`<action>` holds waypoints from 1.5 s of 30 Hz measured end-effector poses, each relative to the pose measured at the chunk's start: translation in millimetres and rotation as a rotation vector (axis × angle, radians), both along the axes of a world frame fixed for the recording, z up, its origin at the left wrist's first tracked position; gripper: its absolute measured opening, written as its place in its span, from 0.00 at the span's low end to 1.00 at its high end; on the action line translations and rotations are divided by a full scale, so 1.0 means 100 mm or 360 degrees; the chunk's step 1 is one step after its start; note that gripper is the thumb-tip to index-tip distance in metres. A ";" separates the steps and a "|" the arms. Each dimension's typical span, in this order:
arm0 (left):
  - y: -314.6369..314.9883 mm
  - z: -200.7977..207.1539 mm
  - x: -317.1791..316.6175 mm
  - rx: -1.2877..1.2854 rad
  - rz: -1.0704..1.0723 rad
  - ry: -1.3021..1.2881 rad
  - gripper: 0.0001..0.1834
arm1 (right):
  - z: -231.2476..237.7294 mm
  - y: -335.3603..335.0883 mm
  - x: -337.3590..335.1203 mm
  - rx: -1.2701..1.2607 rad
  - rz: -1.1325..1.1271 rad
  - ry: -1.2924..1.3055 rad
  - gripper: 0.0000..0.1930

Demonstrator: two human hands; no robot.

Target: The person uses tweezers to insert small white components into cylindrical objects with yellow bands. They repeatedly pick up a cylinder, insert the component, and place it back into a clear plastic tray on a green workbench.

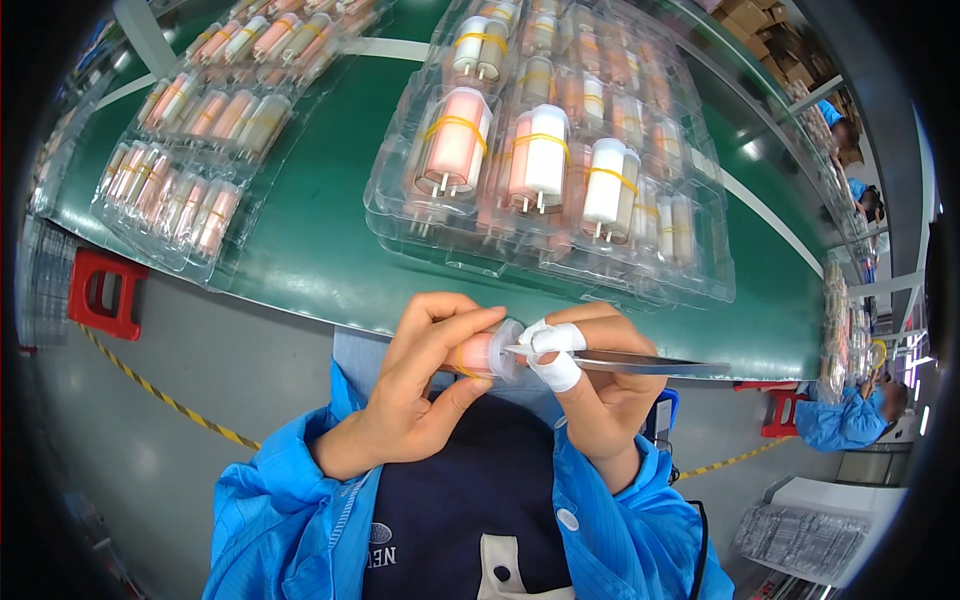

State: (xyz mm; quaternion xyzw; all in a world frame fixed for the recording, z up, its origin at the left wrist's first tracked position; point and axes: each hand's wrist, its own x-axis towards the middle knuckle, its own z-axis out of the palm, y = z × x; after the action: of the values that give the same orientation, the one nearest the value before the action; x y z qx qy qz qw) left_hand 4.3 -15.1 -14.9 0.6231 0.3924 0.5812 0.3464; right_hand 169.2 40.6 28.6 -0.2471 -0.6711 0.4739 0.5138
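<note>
My left hand [420, 385] is closed round a pink cylinder [474, 354], which has a yellow rubber band and a translucent round end cap [508, 348]. The cylinder lies on its side, with its capped end toward my right hand. Pinched in my right hand [608, 390] is a pair of metal tweezers [665, 366]; white tape wraps the thumb and a finger. The tweezer tips are at the middle of the cap, though whether they grip anything there is too small to tell. Both hands are in front of the bench's near edge.
Stacked clear plastic trays [455, 248] of banded pink, white and grey cylinders stand on the green bench [320, 200]. More filled trays [165, 240] lie left. Red stools [108, 293] stand on the floor left and right. A person in blue [840, 420] sits at far right.
</note>
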 end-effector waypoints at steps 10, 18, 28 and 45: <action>0.01 0.06 -0.04 0.0048 -0.0017 0.0289 0.27 | 0.21 0.12 0.08 -0.0053 0.0196 -0.0395 0.05; 0.05 0.02 -0.04 -0.0104 -0.0219 -0.0174 0.26 | -0.02 0.03 0.06 -0.0109 -0.0026 0.0151 0.08; 0.03 0.01 -0.02 -0.0081 -0.0253 -0.0231 0.25 | -0.02 0.01 0.08 -0.0082 -0.0082 0.0052 0.08; 0.02 -0.04 0.02 -0.0034 -0.0196 -0.0269 0.25 | -0.05 0.03 0.06 -0.0185 -0.0037 0.0100 0.06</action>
State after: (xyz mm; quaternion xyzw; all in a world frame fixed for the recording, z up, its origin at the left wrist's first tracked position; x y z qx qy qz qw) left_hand 6.1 -13.0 -18.4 0.5910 0.3289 0.6051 0.4201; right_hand 175.7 43.7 24.0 -0.2693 -0.6231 0.5137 0.5247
